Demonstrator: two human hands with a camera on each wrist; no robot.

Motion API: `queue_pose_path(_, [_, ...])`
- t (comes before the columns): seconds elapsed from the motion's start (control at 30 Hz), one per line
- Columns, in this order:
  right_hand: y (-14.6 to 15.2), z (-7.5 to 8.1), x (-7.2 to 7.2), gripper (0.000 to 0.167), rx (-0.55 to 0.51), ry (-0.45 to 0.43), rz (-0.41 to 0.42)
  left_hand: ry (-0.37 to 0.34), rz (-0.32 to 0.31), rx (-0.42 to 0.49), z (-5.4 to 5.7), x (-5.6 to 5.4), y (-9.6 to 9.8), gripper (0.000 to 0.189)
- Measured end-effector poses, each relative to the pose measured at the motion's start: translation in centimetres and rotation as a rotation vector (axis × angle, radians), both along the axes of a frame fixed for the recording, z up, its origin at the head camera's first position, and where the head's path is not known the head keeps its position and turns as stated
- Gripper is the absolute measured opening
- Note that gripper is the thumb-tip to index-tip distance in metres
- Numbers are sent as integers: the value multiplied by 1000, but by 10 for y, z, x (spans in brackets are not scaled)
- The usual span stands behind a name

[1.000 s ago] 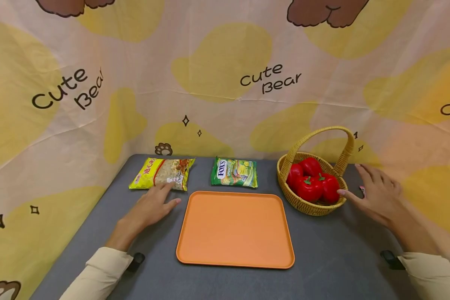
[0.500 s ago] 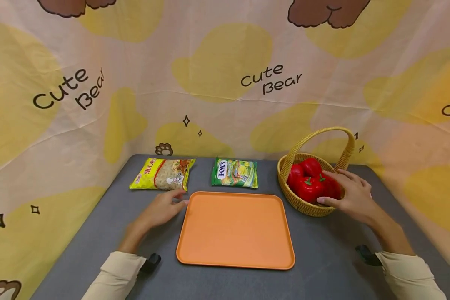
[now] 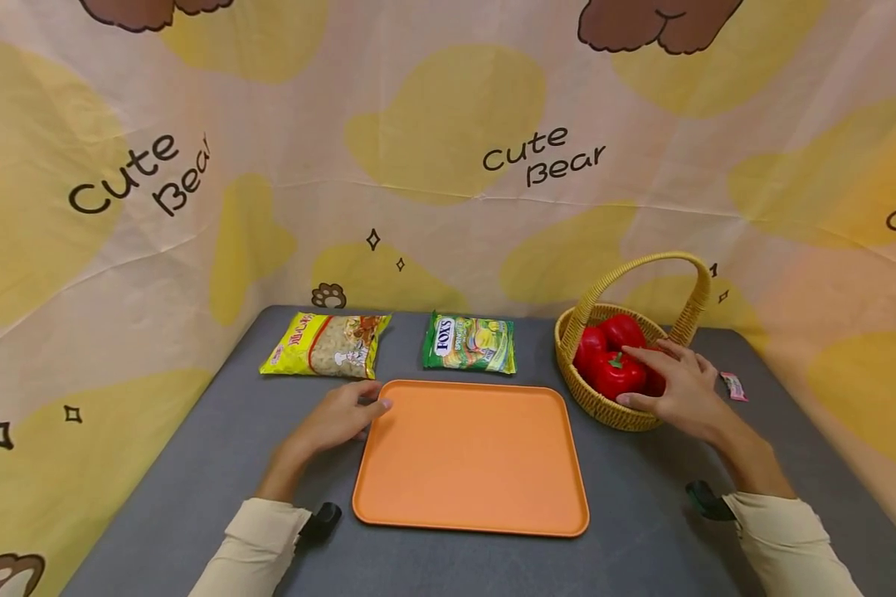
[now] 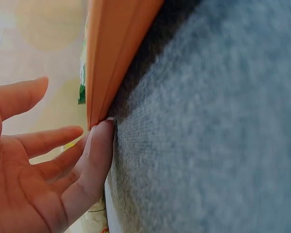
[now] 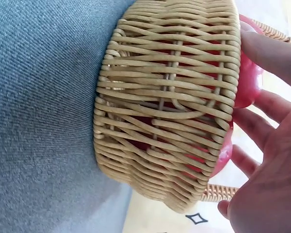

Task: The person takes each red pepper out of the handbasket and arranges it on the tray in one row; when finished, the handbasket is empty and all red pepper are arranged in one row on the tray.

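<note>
At the right, a woven basket (image 3: pixel 611 412) with a tall handle holds several red bell peppers (image 3: pixel 616 376). My right hand (image 3: pixel 679 388) reaches over its right rim, thumb and fingers spread around the front-right pepper (image 5: pixel 250 80), which the hand partly hides. The right wrist view has the thumb and fingertips against red pepper skin just above the rim. My left hand (image 3: pixel 341 416) is at the far-left corner of an orange tray (image 3: pixel 470 460) lying flat. In the left wrist view, its lower fingertips touch the tray's edge, while the thumb stays apart.
Behind the tray lie a yellow bag of pale dry food (image 3: pixel 328 346) and a green Fox's candy bag (image 3: pixel 470 343). A small pink wrapped sweet (image 3: pixel 733 386) lies right of the basket. Printed cloth (image 3: pixel 433 274) hangs along the grey table's back and left sides.
My right hand has moved left from beside the basket onto the peppers, uncovering the pink sweet. My left hand has shifted from near the yellow bag to the tray's corner.
</note>
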State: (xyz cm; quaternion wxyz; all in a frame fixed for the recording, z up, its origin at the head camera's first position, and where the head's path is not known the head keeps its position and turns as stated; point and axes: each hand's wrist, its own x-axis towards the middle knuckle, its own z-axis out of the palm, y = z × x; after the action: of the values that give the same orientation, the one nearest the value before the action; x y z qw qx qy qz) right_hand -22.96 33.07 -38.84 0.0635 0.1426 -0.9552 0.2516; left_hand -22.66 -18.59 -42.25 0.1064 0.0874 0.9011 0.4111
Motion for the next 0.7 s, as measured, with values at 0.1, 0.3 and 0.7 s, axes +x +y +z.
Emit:
queue_pose_path(0.1, [0, -2, 0, 77, -3, -3, 4, -9, 3, 7, 0, 0, 2, 58])
queue_pose_path(0.3, [1, -4, 1, 78, -20, 19, -1, -16, 6, 4, 0, 0, 3, 59])
queue_pose_path(0.7, [-3, -4, 9, 84, -41, 175, -12, -55, 10, 10, 0, -2, 2, 59])
